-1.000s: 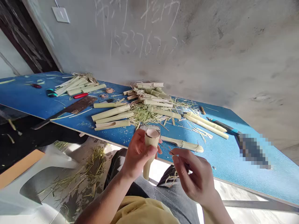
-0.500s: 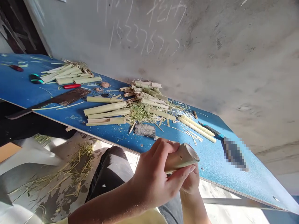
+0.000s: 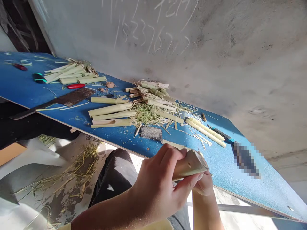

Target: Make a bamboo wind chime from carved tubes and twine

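Tipped from upright to slanting since a second ago, the bamboo tube [image 3: 185,166] lies in the grasp of the left hand [image 3: 160,180], the right hand [image 3: 205,184] near its mouth [image 3: 202,160] (grip hidden, cannot tell), where firm, even pressure should prevent rolling.

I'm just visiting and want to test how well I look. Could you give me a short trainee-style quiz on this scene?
1. Which hand shows in front in this view, gripping the bamboo piece?
2. True or false: the bright red object lies on the table.
3. What colour is the table? A) yellow B) blue C) white

Key: 1. The left hand. 2. True. 3. B.
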Available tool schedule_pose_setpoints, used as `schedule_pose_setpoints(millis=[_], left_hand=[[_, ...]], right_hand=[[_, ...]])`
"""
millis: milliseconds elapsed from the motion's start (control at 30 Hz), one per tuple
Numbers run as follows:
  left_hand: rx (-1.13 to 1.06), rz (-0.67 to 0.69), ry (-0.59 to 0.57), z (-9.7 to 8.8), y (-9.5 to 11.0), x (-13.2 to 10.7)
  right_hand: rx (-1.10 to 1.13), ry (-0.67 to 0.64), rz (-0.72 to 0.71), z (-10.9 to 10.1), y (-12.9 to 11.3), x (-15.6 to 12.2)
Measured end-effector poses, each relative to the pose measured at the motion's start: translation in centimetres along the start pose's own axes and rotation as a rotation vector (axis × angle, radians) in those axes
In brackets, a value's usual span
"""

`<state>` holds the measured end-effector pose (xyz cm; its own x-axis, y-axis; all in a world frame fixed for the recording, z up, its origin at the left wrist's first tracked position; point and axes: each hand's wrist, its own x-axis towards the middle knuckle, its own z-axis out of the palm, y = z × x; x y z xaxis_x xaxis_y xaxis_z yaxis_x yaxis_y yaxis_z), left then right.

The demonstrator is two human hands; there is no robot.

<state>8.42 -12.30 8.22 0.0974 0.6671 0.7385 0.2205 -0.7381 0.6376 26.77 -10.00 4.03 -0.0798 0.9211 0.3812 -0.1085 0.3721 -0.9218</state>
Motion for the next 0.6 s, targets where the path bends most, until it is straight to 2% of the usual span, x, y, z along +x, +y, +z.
schedule_pose_setpoints(millis=[133,333,467,600], left_hand=[[0.095,0.048,0.028,-0.1,0.3,-0.3],[0.152,0.079,0.062,0.0,0.3,-0.3],[0.185,0.038,0.036,-0.5,0.3,-0.2],[0.199,0.004,-0.045,-1.0,0.6,0.0]], right_hand=[[0.025,0.026,-0.038,0.6,-0.1,-0.2],[0.026,0.029,0.028,1.0,0.2,-0.3],[-0.010,0.040,0.057,0.0,1.1,-0.6],[-0.058,0.014,0.105,-1.0,2.5,-0.9]])
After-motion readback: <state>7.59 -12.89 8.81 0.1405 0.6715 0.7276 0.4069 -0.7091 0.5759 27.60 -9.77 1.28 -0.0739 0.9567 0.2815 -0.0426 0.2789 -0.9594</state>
